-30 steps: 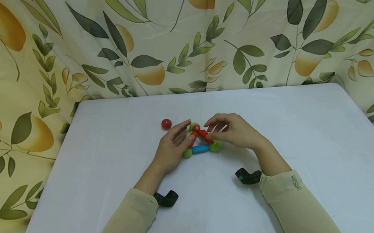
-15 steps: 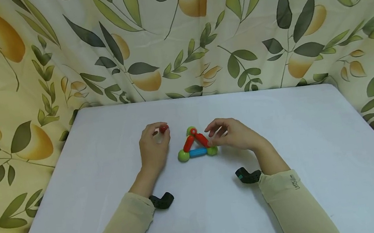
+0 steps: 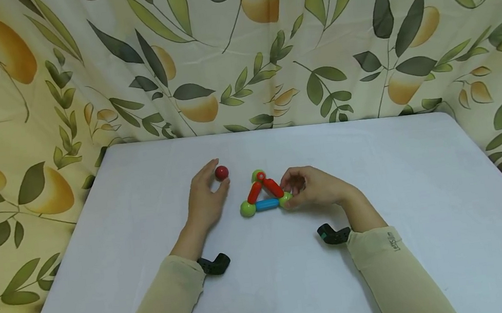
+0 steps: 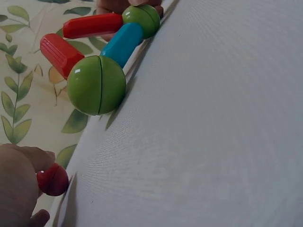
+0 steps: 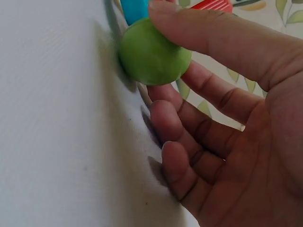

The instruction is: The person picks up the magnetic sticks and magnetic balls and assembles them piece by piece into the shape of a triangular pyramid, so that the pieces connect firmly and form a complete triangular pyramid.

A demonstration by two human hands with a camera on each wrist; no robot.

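Observation:
On the white table lies a triangle of magnetic building pieces: two red rods (image 3: pixel 254 192), a blue rod (image 3: pixel 267 204) and green balls at the corners, with a small red ring-like end at the top. My right hand (image 3: pixel 312 185) holds the right green ball (image 5: pixel 154 52), thumb on its near side and index finger behind. Left of the triangle, a loose red ball (image 3: pixel 222 172) sits between the spread thumb and fingers of my left hand (image 3: pixel 204 198). That ball shows whole in the head view; whether the thumb touches it I cannot tell. The left green ball (image 4: pixel 97 85) stands untouched.
The white tabletop (image 3: pixel 269 278) stretches around both hands. A patterned curtain (image 3: pixel 239 49) with leaves and fruit hangs behind and to the left. Black wrist cameras (image 3: pixel 217 264) jut from the sleeve cuffs.
My left hand left the triangle, went left to the red ball, closed round it, then spread its fingers. My right hand lowered slightly and took hold of the right green ball.

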